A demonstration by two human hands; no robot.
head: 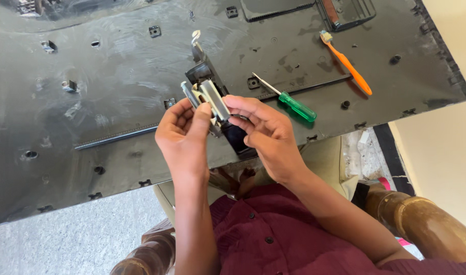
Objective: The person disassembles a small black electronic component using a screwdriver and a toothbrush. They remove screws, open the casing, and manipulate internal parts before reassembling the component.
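hands grip one metal bracket together, left hand and right hand, over the panel's near edge; screwdriver and toothbrush lie beyond.

Both hands meet over a large black panel studded with holes and small clips. The left hand and right hand pinch a small part of pale metal and black plastic between them, thumbs and fingertips closed on it. A green screwdriver lies on the panel just right of the hands; an orange toothbrush lies farther right. Below are a maroon shirt and brown wooden chair arms.
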